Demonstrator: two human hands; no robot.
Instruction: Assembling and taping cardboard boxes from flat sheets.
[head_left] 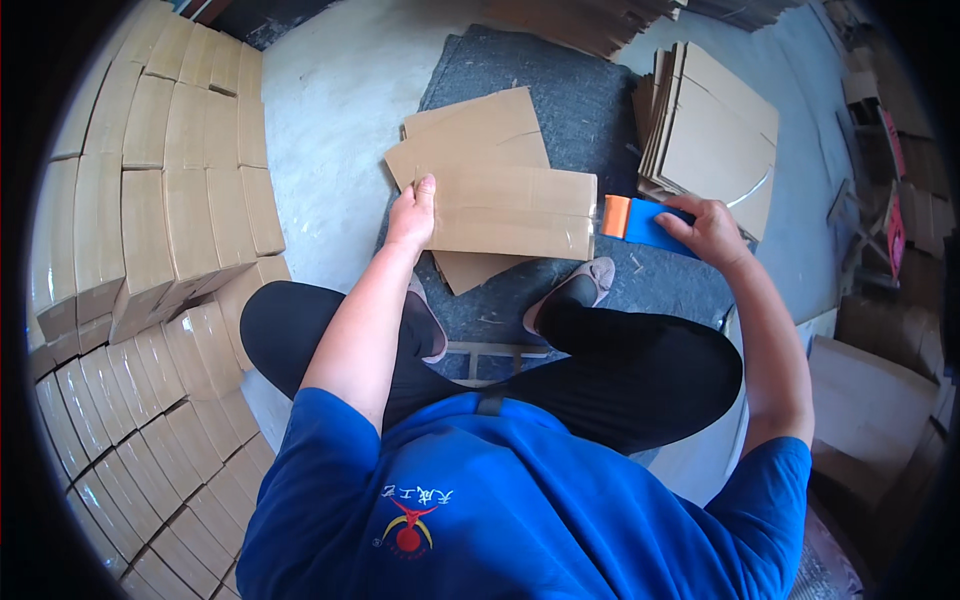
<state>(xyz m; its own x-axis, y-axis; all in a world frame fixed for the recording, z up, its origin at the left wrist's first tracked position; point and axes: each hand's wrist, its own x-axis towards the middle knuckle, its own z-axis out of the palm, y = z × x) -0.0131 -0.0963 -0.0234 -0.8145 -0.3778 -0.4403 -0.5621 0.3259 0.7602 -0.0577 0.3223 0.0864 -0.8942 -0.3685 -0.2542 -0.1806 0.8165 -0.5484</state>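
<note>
In front of me is a brown cardboard box [513, 212], its long side running left to right. My left hand [412, 212] grips its left end, the thumb on top. Shiny clear tape shows along the box's right end. My right hand [708, 230] is closed around a blue tape dispenser [655, 224] with an orange front, held just beyond that end. Whether a strip of tape joins the dispenser to the box is too faint to tell. Under the box lie flat cardboard sheets [470, 130], partly covered by it.
Stacked cardboard boxes [150, 210] form a wall on the left. A pile of flattened cardboard [720, 125] sits at the far right of the dark mat [590, 90]. Near my feet is a shoe [598, 280]. Further cardboard [870, 400] leans on the right.
</note>
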